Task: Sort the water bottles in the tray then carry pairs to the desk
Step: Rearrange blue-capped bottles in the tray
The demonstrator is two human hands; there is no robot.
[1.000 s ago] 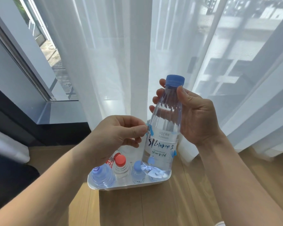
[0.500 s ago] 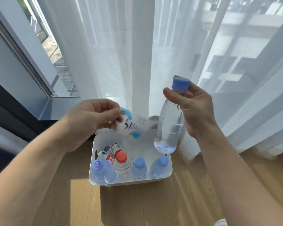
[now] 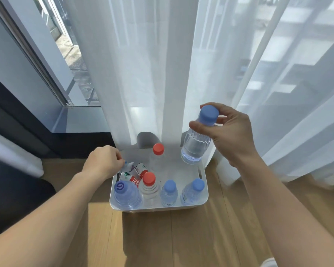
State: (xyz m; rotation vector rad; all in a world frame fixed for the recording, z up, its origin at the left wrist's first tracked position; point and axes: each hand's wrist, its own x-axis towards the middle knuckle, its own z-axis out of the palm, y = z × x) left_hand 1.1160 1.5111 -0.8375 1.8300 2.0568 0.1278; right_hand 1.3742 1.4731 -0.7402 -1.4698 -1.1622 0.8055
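The right hand [image 3: 233,135] is pinching a bare bottle [image 3: 196,145] by its blue cap, holding it above the tray's [image 3: 203,199] far right corner. The left hand [image 3: 102,162], fingers closed, is gripping a label [image 3: 128,166] over the tray's left edge, where other bottles [image 3: 169,193] are standing.

- Held bottle [image 3: 194,147] is showing clear, with a blue cap [image 3: 209,114].
- Tray [image 3: 204,197] is looking white.
- Two caps [image 3: 158,149] are showing red.
- Floor [image 3: 181,237] is showing tan wood grain.
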